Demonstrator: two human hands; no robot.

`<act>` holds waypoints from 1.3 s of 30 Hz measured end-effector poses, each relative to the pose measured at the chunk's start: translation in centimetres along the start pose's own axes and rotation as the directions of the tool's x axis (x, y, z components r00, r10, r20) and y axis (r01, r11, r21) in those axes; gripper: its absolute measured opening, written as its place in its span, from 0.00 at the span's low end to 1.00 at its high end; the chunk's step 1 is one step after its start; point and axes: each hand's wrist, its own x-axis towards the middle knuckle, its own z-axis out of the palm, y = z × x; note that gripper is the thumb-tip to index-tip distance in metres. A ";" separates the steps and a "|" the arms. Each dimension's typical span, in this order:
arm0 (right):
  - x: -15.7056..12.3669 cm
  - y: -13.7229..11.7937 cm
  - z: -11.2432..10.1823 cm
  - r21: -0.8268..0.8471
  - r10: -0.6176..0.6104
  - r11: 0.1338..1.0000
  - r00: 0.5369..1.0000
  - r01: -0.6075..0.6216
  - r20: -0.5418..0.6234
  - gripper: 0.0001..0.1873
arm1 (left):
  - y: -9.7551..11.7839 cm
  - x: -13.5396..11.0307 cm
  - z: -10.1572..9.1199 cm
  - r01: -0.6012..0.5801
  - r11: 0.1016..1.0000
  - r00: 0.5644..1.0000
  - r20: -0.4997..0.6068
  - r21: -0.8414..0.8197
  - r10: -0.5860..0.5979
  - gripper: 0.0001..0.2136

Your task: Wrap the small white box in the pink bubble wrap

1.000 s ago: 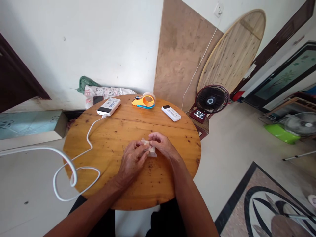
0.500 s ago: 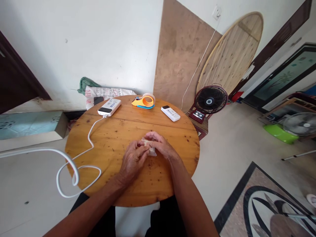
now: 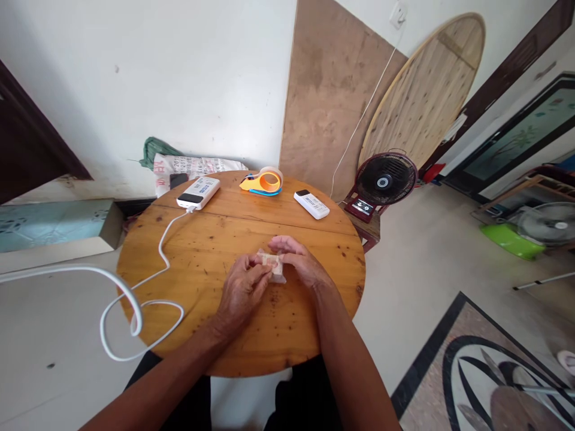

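Observation:
A small pale packet in clear, crinkled wrapping, with faint reddish marks, lies on the round wooden table in front of me. My left hand has its thumb and fingers pinched on the packet's left side. What exactly is inside the wrapping is too small to make out. My right hand curves beside the packet's upper right corner, fingers loosely bent and apart from the thumb. Its thumb tip is at the packet's edge; whether it touches I cannot tell.
Toward the table's back are a white power bank with a plugged-in white cable, an orange tape dispenser and a second white power bank. A dark red fan stands right of the table. The cable loops over the left edge.
My right hand has shifted slightly right, off the packet's top, and more of the packet shows. My left hand keeps its pinch in nearly the same place.

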 end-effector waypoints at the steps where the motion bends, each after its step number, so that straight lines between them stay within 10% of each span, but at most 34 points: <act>1: 0.0 0.0 0.0 0.003 0.001 1.000 1.000 -0.001 -0.012 0.20 | 0.0 0.0 0.0 0.000 1.000 1.000 0.004 0.003 0.000 0.07; 16: 0.4 0.6 -0.7 0.116 0.026 0.993 0.997 -0.017 -0.075 0.22 | -0.4 -0.2 0.0 -0.031 0.999 0.999 -0.025 0.021 0.032 0.08; 39: -0.2 -0.3 -0.2 -0.407 -0.173 0.899 0.985 0.161 0.007 0.07 | -0.2 0.0 -0.2 -0.042 0.992 0.999 0.021 0.123 0.040 0.07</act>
